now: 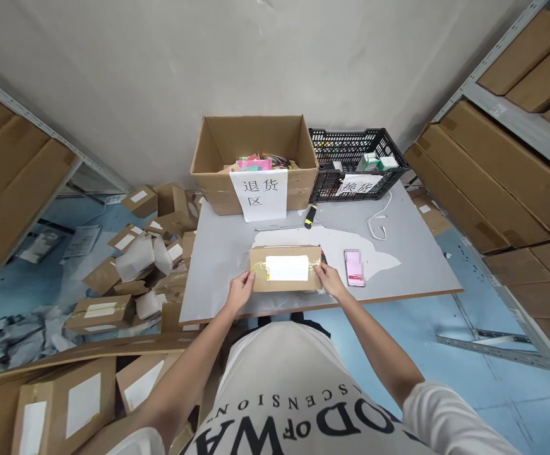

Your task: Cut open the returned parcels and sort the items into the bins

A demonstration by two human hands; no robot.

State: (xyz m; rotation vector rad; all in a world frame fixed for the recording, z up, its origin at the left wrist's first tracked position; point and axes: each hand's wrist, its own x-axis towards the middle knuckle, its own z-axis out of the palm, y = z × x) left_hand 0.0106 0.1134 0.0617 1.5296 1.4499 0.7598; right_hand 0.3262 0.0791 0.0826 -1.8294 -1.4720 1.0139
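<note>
On my remote feed, the left hand (240, 289) clamps a taped, oblong cardboard parcel (286, 268) at the front of the smooth grey table (222, 246); the right hand (330, 279) clamps its other end; on the table lies a slab-shaped smartphone (354, 268).

Pictured at the bench's (222, 253) far left corner: an open carton (206, 189) with a paper sign (261, 196); at its far right, a black crate (324, 189). Curled near the right edge: a white cable (370, 228). Strewn past the left edge: boxes (125, 306).
</note>
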